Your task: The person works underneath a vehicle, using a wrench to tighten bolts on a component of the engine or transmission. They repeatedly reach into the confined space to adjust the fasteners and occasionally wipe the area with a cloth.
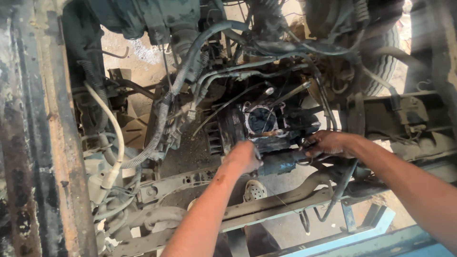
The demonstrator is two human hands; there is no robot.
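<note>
Fingers of my left hand curled on the engine block, right hand gripping its greasy side, hoses alongside.

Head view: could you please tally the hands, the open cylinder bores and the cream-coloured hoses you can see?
Hands: 2, the left hand and the right hand
Open cylinder bore: 1
Cream-coloured hose: 1
Total: 4

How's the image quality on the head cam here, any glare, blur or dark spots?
Head view: hard sunlight washes out the ground patch at upper left and hazes the tyre at upper right; the engine block sits in deep shade, detail murky; left hand slightly soft, right hand clearer; rusty frame rail at the left edge looks smeared.
</note>
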